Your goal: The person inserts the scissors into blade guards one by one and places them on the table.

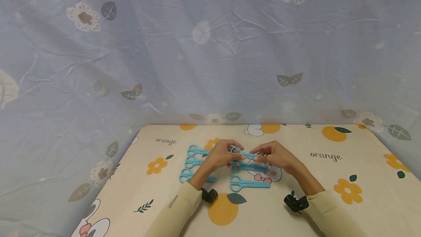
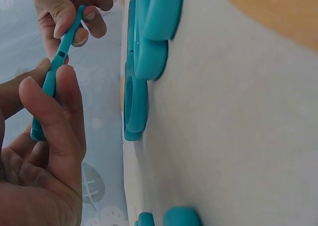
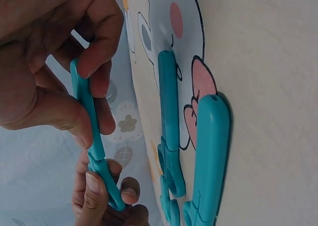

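A pair of light-blue scissors (image 1: 248,155) with a sheathed blade is held level between the two hands, above the tabletop. My left hand (image 1: 218,156) pinches it at the finger-ring end with thumb and fingers. At the other end, my right hand (image 1: 278,155) grips the blade cover (image 3: 88,109) between thumb and fingers. Below the hands, two like pairs lie on the cloth: one scissors (image 1: 251,167) just under the held pair, another scissors (image 1: 251,184) nearer the front. Their rings point left.
Left of these, a column of like scissors (image 1: 194,151) lies partly hidden behind my left hand and forearm. A printed cloth (image 1: 322,178) with oranges and flowers covers the table. A patterned curtain (image 1: 210,65) hangs behind it.
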